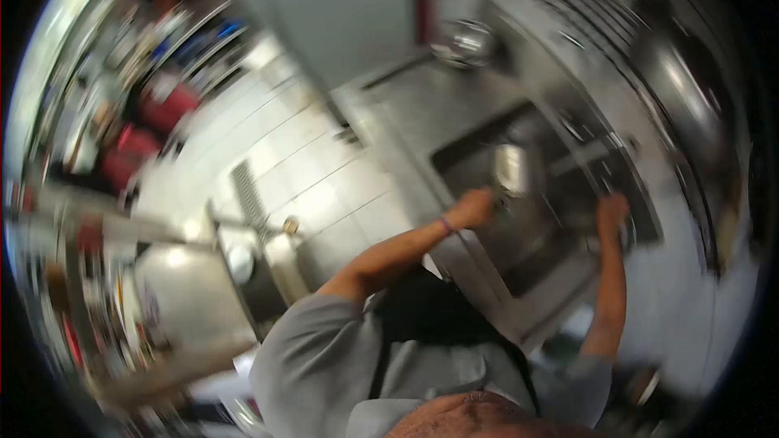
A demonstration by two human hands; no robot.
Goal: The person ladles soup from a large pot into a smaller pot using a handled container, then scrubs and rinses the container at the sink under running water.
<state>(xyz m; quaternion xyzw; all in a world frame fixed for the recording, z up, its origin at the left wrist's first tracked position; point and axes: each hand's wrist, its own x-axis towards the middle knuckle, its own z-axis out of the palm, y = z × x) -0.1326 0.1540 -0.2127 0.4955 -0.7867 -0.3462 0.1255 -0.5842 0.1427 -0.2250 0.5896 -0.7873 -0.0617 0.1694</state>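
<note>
My left hand reaches over the sink basin, with its fingers closed on a shiny metal vessel. Blur hides the vessel's exact kind. At the right side of the sink, my right hand is closed too; what it grips is smeared and I cannot make it out. A pale metal faucet spout stretches over the sink between my hands.
A shiny metal bowl or pot stands on the steel drainboard beyond the sink. Wire racks and a large dark metal pan are at the right. Tiled floor and shelves lie to the left.
</note>
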